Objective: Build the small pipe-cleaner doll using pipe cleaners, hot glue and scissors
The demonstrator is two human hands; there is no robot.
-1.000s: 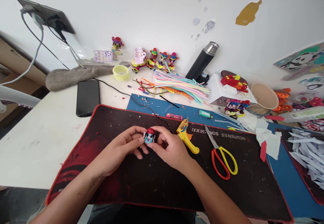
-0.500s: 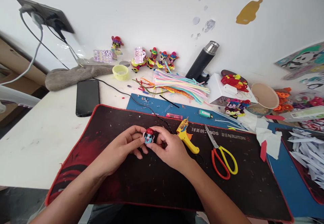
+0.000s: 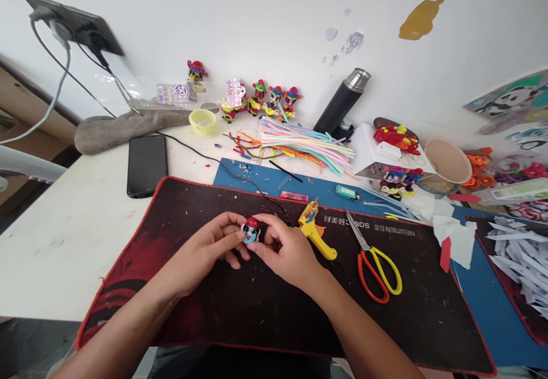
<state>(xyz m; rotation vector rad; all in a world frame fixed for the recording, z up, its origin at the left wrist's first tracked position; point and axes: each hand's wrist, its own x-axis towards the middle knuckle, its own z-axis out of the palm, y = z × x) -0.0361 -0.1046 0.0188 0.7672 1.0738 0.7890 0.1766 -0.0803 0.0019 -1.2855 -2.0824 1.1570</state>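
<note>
A small doll head (image 3: 250,232) with a red top, a light blue face and dark eye patches is held above the dark desk mat (image 3: 265,310). My left hand (image 3: 216,241) pinches it from the left between thumb and fingers. From the other side my right hand (image 3: 286,249) grips it, thumb low and forefinger near the red top. Close to the right hand lies a yellow hot glue gun (image 3: 317,232). Scissors (image 3: 371,259) with one red and one yellow handle rest farther right on the mat.
Pastel pipe cleaners (image 3: 303,142) lie behind the mat, with several finished dolls (image 3: 274,102) by the wall. A black flask (image 3: 342,102) leans there. A phone (image 3: 148,166) sits at left, a lighter (image 3: 294,196) at the mat's back edge, paper strips (image 3: 522,265) at right.
Both hands keep their hold on the doll head, which has turned very slightly. The rest of the desk looks the same.
</note>
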